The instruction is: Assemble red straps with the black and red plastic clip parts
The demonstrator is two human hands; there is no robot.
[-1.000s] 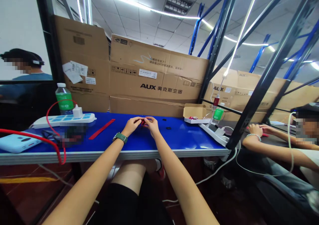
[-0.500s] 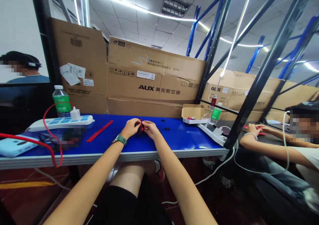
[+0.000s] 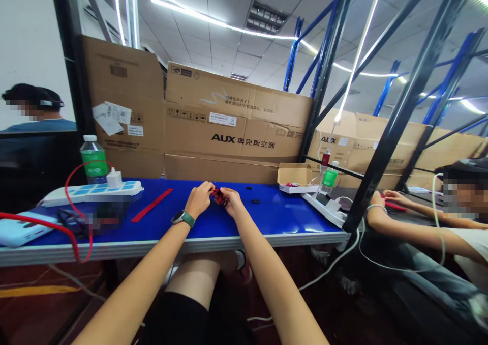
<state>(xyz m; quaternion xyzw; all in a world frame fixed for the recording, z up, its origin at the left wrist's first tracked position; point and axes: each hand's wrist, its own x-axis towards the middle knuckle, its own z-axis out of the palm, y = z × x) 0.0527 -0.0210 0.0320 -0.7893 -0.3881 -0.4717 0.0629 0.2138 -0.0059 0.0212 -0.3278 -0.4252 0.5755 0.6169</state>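
Fingers (image 3: 206, 188) of the left hand (image 3: 199, 200) and right hand (image 3: 232, 202) clench a small red object (image 3: 219, 197) over the blue bench (image 3: 278, 218). A red strip (image 3: 151, 205) lies left of them, small black rings (image 3: 254, 201) right. Farther left stand a power strip (image 3: 89, 195) and a green-labelled bottle (image 3: 93, 159); cardboard boxes (image 3: 236, 126) line the back under a tiled ceiling (image 3: 224, 9), and an open carton (image 3: 295, 178) holds small red and white bits

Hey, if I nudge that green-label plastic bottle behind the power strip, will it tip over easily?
Probably, especially if pushed near the top: the plastic bottle stands upright and is tall for its narrow base. Its cap appears to be on, so a tip likely wouldn't spill much.
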